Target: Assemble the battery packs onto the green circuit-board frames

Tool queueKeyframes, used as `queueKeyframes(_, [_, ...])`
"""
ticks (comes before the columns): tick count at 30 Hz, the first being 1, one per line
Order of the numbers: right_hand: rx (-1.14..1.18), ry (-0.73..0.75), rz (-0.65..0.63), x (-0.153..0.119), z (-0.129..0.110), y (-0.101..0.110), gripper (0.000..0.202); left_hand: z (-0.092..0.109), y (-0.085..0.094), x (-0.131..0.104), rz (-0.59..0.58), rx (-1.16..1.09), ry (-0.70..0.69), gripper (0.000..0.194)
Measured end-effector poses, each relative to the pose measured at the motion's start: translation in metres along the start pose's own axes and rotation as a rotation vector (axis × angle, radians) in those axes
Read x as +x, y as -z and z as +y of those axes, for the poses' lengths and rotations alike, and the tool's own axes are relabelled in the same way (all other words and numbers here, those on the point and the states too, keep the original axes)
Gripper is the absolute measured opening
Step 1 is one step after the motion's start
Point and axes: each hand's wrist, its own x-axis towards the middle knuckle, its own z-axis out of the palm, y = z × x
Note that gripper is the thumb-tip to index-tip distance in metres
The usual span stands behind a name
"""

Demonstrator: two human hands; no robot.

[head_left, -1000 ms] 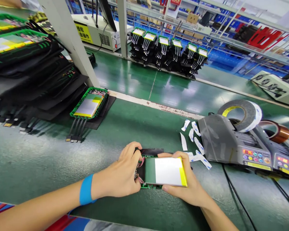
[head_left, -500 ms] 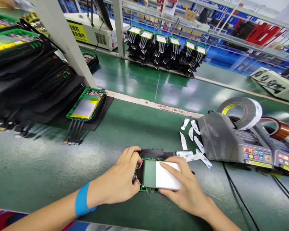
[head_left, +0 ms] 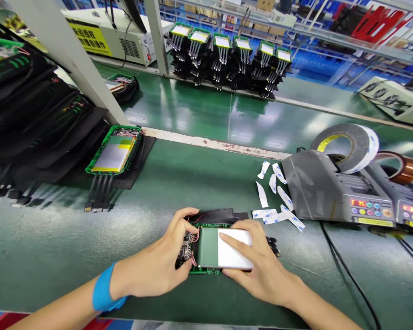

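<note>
A flat battery pack (head_left: pixel 209 247), grey-green on its left part and white on its right, lies in a green-edged case (head_left: pixel 213 271) on the bench. My right hand (head_left: pixel 261 263) grips the battery pack's right end, index finger on the white face, thumb at the lower edge. Thumb and fingers of my left hand (head_left: pixel 158 259) span the left end of the case, beside a circuit board (head_left: pixel 185 250) with thin red wires. A blue band (head_left: pixel 105 286) is on my left wrist. Behind the case lies a black flap (head_left: pixel 215 215).
White adhesive strips (head_left: pixel 261 195) lie before a grey tape dispenser (head_left: pixel 313 188) holding a tape roll (head_left: pixel 359 146). At left, a finished-looking unit (head_left: pixel 113 153) with cables sits beside stacked black units (head_left: pixel 37 123). More units (head_left: pixel 223 55) line the back; a metal post (head_left: pixel 79 64) rises at left.
The case and both hands sit slightly further left in view. More of the circuit board shows between my left thumb and fingers, and black connectors now show beyond my right hand.
</note>
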Motion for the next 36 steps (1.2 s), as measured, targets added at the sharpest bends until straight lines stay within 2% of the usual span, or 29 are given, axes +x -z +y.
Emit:
queueKeyframes(6, [0.026,-0.004,0.024,0.005,-0.006,-0.006,0.060,0.004,-0.005,0.000,0.010,0.025,0.019,0.041])
queueKeyframes(11, [0.032,-0.014,0.050,0.005,-0.004,-0.009,0.055,-0.001,-0.001,-0.003,-0.005,0.144,0.010,0.030])
queueKeyframes(13, [0.035,-0.019,0.049,0.004,-0.003,-0.009,0.054,-0.005,0.004,-0.006,0.031,0.281,-0.054,0.026])
queueKeyframes(16, [0.038,-0.008,0.054,0.004,-0.002,-0.009,0.053,-0.008,0.013,-0.007,0.116,0.559,-0.293,0.027])
queueKeyframes(18, [0.037,0.001,0.058,0.004,-0.001,-0.008,0.053,-0.009,0.018,-0.004,0.117,0.700,-0.468,0.029])
queueKeyframes(20, [0.041,0.001,0.060,0.005,-0.001,-0.008,0.052,-0.009,0.023,0.000,0.080,0.772,-0.580,0.029])
queueKeyframes(25, [0.056,0.015,0.076,0.003,0.000,-0.009,0.052,-0.014,0.030,0.003,0.031,0.818,-0.706,0.031])
queueKeyframes(30, [0.044,0.020,0.091,0.002,0.002,-0.010,0.052,-0.028,0.032,-0.002,-0.035,0.808,-0.723,0.043])
queueKeyframes(36, [0.037,0.036,0.102,0.003,0.003,-0.011,0.050,-0.040,0.033,0.002,-0.056,0.738,-0.812,0.042])
